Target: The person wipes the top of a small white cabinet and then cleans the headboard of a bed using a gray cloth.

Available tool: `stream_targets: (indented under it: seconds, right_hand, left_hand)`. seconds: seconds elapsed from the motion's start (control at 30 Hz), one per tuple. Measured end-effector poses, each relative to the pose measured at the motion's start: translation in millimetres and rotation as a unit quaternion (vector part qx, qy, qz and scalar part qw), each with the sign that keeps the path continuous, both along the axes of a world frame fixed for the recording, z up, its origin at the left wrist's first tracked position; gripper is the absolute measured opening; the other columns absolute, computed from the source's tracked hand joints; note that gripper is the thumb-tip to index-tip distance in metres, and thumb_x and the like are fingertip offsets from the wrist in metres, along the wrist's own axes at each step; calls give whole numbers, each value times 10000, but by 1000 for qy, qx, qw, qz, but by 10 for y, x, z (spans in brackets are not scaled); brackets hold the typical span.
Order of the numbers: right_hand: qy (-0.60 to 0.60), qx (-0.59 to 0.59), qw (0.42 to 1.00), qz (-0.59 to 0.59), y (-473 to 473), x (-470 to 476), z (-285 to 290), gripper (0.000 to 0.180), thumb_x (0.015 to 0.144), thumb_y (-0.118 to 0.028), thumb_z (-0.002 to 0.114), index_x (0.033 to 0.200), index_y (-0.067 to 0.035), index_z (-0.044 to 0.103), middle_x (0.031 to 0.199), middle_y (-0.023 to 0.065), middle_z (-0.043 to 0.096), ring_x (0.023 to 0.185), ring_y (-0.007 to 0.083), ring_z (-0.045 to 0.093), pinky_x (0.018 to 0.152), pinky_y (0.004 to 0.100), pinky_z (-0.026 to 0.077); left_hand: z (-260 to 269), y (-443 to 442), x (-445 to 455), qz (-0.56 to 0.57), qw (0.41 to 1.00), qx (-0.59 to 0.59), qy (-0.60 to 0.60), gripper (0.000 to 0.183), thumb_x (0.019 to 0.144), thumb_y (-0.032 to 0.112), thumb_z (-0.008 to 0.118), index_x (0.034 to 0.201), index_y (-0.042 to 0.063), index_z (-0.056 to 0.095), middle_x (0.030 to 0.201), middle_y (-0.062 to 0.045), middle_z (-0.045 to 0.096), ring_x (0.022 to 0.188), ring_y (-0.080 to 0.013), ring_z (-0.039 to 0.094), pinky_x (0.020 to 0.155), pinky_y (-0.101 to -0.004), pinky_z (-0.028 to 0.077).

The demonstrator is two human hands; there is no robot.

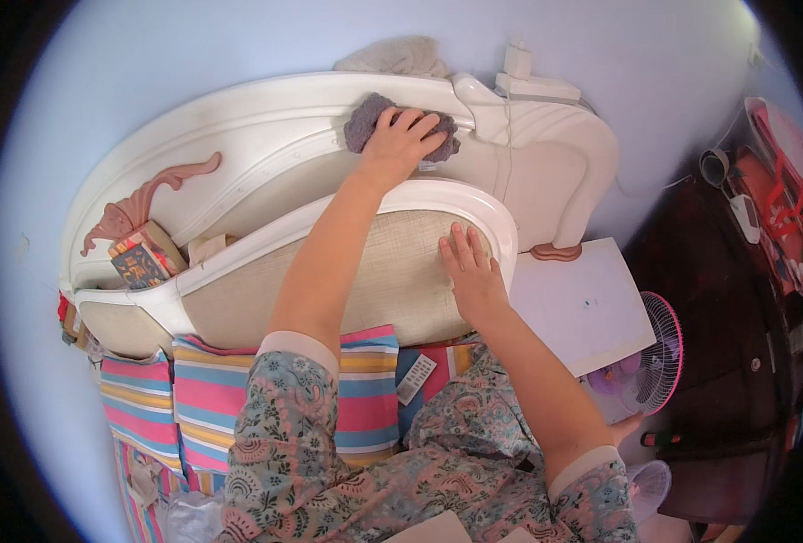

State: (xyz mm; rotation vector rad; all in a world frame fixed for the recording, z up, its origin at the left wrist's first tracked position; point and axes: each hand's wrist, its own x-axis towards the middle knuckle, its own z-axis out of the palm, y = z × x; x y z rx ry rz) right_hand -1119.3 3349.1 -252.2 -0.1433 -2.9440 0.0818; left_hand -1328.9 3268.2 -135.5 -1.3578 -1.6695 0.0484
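Note:
My left hand [401,142] presses a bunched grey-purple cloth [367,129] against the upper inner ledge of a white carved headboard [238,102]. Its fingers are spread over the cloth. Lower and to the right, my right hand [472,271] lies flat on the beige woven panel [401,271] of the headboard's front part, fingers slightly apart and holding nothing. Between the front and back parts runs an open recess, where small boxes or books [145,258] lean at the left end. A folded greyish cloth [401,55] rests on the top edge against the wall.
A power strip with a plugged-in white adapter [517,61] sits on the headboard's right top, its cable hanging down. Striped pillows [367,400] and a remote control [416,380] lie below. At right are a white board [578,305], a pink-rimmed fan [662,353] and dark furniture [720,366].

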Motion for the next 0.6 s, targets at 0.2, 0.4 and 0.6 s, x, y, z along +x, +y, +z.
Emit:
stream_targets:
  seconds: [0.2, 0.4, 0.6]
  right_hand:
    - [-42, 14, 999, 10, 55, 14, 96, 715, 811, -9, 484, 1435, -148, 162, 1512, 48, -1, 1386, 258, 94, 988, 479, 364]
    - [-6, -18, 1000, 8, 9, -18, 34, 724, 805, 5, 487, 1434, -142, 162, 1511, 53, 0, 1385, 273, 94, 932, 437, 425]
    - [15, 37, 999, 4, -8, -53, -58, 724, 790, 0, 500, 1429, -106, 177, 1502, 111, 44, 1374, 322, 120, 840, 337, 476]
  left_hand:
    - [137, -570, -77, 81, 997, -10, 15, 428, 763, 89, 504, 1163, 231, 562, 1180, 8, 506, 1110, -196, 442, 913, -380, 329]
    - [154, -1725, -321, 174, 973, 106, -109, 500, 657, 78, 650, 1135, 200, 565, 1147, -8, 508, 1085, -216, 467, 895, -390, 371]
    - [96, -2271, -518, 429, 787, 413, -159, 511, 717, 173, 637, 1204, 146, 485, 1134, -107, 517, 1041, -317, 494, 847, -438, 429]
